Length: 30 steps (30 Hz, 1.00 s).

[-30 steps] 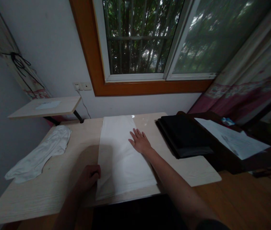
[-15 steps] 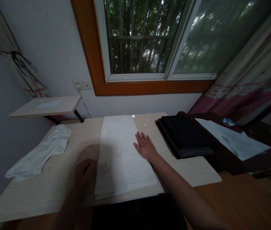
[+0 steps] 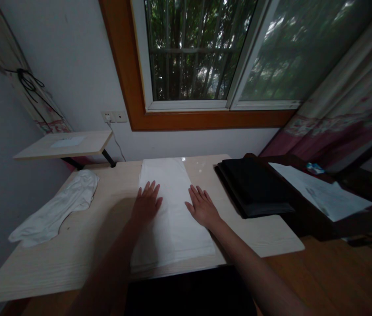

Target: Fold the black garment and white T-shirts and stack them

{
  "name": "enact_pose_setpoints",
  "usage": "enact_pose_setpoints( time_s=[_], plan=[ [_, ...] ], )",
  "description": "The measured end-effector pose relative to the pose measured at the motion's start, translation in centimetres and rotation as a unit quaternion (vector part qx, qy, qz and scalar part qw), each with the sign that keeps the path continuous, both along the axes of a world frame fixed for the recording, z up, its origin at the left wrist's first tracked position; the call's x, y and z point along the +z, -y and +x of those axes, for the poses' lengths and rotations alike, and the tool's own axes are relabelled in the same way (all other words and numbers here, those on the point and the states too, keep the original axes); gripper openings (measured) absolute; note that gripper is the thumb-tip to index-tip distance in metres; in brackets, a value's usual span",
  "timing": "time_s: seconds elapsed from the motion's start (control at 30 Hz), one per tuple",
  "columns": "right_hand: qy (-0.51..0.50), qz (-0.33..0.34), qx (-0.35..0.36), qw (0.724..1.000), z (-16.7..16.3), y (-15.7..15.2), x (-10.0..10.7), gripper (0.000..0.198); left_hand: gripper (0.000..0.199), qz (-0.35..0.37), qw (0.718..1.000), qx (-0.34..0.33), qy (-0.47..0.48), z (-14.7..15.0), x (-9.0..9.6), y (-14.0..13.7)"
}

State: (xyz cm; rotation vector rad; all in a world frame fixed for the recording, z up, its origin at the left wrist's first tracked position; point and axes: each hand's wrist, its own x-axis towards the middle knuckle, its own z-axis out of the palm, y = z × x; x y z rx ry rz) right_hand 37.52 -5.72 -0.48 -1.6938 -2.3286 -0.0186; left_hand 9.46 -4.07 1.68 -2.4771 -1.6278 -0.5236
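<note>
A white folded cloth (image 3: 175, 228) lies flat in a long rectangle on the pale wooden table (image 3: 83, 263), reaching from near the front edge to the back. My left hand (image 3: 146, 202) is over the cloth's left side, palm down with fingers spread. Whether that palm presses on the fabric or hovers just above it, I cannot tell. At the cloth's right edge rests my right hand (image 3: 202, 206), flat with its fingers stretched out. Neither hand grips anything.
Crumpled white cloth (image 3: 60, 210) lies at the table's left. A small raised shelf (image 3: 96, 142) stands behind it. Folded black cloths (image 3: 251, 184) are stacked at the right, beside a dark surface with paper sheets (image 3: 320, 191). A window (image 3: 199, 57) is behind the table.
My left hand has gone from closed beside the cloth's left edge to spread over the cloth, moving forward and right. My right hand has stayed nearly in place.
</note>
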Motion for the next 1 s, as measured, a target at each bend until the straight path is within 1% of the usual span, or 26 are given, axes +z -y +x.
enact_pose_setpoints(
  time_s=[0.07,0.17,0.3,0.4,0.47,0.53,0.6,0.67,0.77,0.87,1.0],
  plan=[
    [-0.001,-0.001,0.002,1.0,0.0,0.1,0.1,0.065,0.053,-0.007,1.0,-0.017,-0.012,1.5,-0.1,-0.3],
    [-0.003,-0.002,0.004,1.0,-0.1,0.2,0.3,0.064,0.05,-0.011,0.999,-0.032,-0.009,2.7,-0.7,0.3],
    [-0.002,-0.012,0.001,1.0,0.0,0.3,0.5,0.062,0.049,0.008,0.999,-0.046,-0.004,2.0,-1.5,2.4],
    [-0.016,-0.021,-0.019,0.999,-0.7,0.1,0.9,0.057,0.051,0.013,0.999,-0.031,-0.009,1.1,-1.7,4.1],
    [-0.035,-0.013,-0.033,0.999,-1.9,-0.2,1.4,0.054,0.053,0.011,1.0,-0.014,-0.012,0.8,-1.8,5.2],
    [-0.056,0.005,-0.03,0.998,-4.0,-0.5,1.9,0.053,0.055,0.01,1.0,0.0,-0.015,0.8,-2.1,6.1],
    [-0.073,0.016,-0.007,0.997,-6.6,-0.6,2.1,0.053,0.057,0.008,1.0,0.01,-0.017,0.9,-2.2,7.0],
    [-0.079,0.011,0.026,0.996,-9.1,-0.5,1.9,0.053,0.058,0.003,1.0,0.017,-0.017,0.9,-2.3,7.6],
    [-0.075,0.004,0.063,0.995,-11.1,-0.1,1.1,0.052,0.057,0.001,0.999,0.033,-0.006,0.4,-2.2,8.2],
    [-0.068,0.013,0.07,0.995,-10.4,0.1,0.5,0.053,0.056,0.003,0.998,0.055,0.006,-0.8,-2.1,8.4],
    [-0.058,0.02,0.031,0.998,-6.5,-0.1,0.5,0.053,0.057,0.002,0.998,0.064,-0.002,-2.6,-2.4,8.6]
  ],
)
